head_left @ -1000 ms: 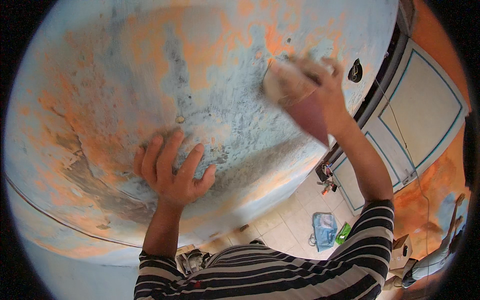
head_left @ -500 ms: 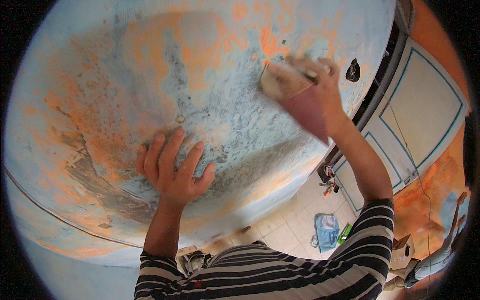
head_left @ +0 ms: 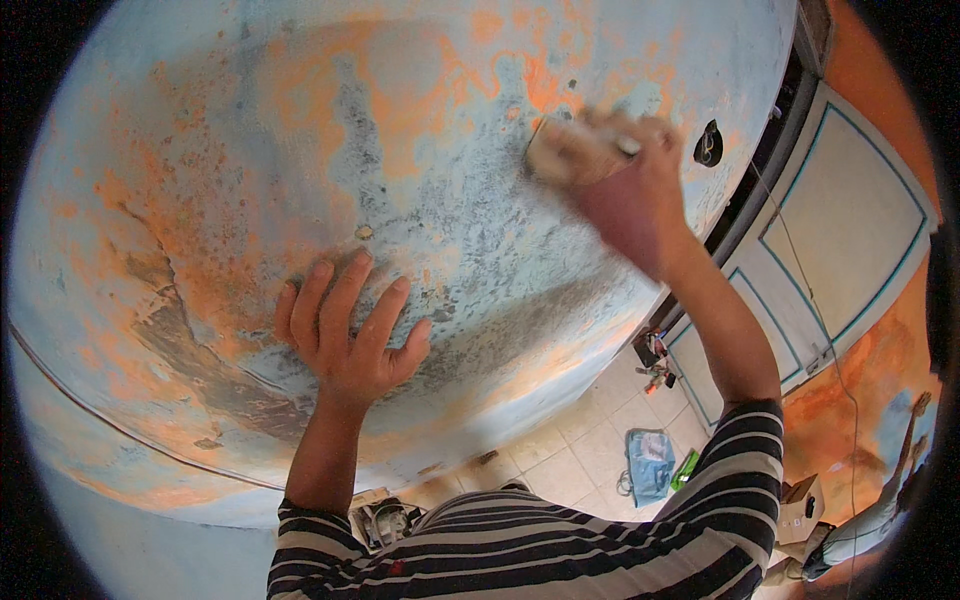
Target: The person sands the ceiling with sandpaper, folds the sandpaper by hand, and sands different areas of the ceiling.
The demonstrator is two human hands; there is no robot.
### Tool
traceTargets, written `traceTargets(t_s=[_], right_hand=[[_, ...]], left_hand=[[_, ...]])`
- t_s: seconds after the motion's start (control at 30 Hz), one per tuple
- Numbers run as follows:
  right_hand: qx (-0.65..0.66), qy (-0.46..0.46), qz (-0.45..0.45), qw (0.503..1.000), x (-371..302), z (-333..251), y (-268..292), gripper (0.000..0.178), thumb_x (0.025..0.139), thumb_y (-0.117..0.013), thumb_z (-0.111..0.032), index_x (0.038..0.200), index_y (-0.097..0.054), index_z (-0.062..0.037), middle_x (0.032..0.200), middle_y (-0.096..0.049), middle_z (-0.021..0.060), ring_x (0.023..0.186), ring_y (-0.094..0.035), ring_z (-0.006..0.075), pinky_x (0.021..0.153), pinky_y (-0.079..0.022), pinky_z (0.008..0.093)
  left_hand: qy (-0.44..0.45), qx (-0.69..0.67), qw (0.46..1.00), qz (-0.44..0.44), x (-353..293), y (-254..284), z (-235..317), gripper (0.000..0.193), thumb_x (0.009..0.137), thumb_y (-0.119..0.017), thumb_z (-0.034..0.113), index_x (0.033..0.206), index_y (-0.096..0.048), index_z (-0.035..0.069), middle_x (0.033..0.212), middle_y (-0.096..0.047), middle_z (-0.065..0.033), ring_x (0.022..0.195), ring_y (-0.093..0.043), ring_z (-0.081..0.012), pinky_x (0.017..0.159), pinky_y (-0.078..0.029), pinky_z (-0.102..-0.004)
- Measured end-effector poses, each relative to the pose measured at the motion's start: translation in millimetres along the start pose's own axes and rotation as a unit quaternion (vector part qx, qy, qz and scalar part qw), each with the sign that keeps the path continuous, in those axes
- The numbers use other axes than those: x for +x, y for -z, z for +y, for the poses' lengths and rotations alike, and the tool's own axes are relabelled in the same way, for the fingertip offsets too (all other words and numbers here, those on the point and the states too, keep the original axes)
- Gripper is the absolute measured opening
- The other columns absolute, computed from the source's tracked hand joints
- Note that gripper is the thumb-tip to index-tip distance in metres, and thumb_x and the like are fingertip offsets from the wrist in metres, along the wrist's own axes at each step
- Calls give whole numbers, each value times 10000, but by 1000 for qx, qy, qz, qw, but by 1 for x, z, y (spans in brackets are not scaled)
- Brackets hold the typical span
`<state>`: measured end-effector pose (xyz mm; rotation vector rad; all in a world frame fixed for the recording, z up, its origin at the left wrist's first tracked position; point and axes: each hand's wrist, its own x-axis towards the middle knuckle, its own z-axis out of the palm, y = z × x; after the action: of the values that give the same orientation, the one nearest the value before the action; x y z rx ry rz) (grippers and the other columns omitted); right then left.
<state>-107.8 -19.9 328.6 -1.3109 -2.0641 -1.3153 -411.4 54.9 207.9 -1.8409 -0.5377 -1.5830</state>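
Note:
A large curved body panel [head_left: 450,190] fills most of the view, its pale blue paint worn to orange and dark grey patches. My left hand [head_left: 352,345] lies against its lower middle, fingers spread, holding nothing. Farther up and to the right, my right hand [head_left: 655,165] grips a folded sheet of sandpaper [head_left: 622,212]. One face of the sheet is reddish brown, the other tan. Its tan end lies against a dark speckled patch. Motion smears the fingers and the sheet's edge.
A dark hole with wires [head_left: 708,145] opens near the panel's right edge. Beyond stand a pale door with blue trim [head_left: 850,215] and a cable. On the tiled floor [head_left: 540,447] lie a blue bag [head_left: 650,465] and small tools [head_left: 655,360]. Another person [head_left: 865,535] is at lower right.
The right hand and sandpaper have shifted slightly, still over the same dark patch, with the sheet's loose tail turned closer to the wrist. My left hand stays in place on the panel.

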Motion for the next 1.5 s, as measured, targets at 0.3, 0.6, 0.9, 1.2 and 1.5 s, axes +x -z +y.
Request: traceTargets(t_s=[0.3,0.6,0.9,1.2,1.5], right_hand=[[-35,-77,-1,996,1,-2,3,590,803,-590,-117,1373,-535,-258,1239,-563,66,1196,-471,234,1043,-276,472],[-103,-69,-7,992,7,-11,6,552,810,-623,-180,1356,-550,-219,1242,-557,60,1179,-457,235,1022,-281,455],[5,-29,33,999,0,-21,-8,519,805,-634,-281,1321,-570,-271,1244,-565,67,1183,-470,240,986,-301,478],[14,-98,104,990,5,-50,-14,457,789,-649,-76,1224,-656,-215,1182,-637,70,1179,-514,230,966,-401,380],[253,-305,187,899,22,-79,-24,340,807,-548,-83,1092,-708,-177,1229,-595,73,1203,-463,266,1076,-286,410]], left_hand=[[-4,1,1000,-2,2,1,0,267,836,-630,428,1016,-688,239,1228,-621,-53,1258,-461,-290,1111,-224,-493],[-1,4,1000,-4,2,1,1,273,849,-624,442,1025,-687,244,1240,-616,-47,1265,-455,-282,1108,-229,-489],[1,8,1000,-7,1,2,0,263,860,-614,446,1016,-690,248,1235,-620,-48,1270,-450,-282,1103,-229,-489],[1,6,1000,-1,1,1,-1,268,848,-618,451,1003,-696,246,1225,-618,-48,1266,-447,-281,1101,-233,-494],[14,2,1000,4,-4,4,-3,252,840,-609,444,963,-699,243,1201,-623,-50,1246,-449,-284,1096,-229,-510]])
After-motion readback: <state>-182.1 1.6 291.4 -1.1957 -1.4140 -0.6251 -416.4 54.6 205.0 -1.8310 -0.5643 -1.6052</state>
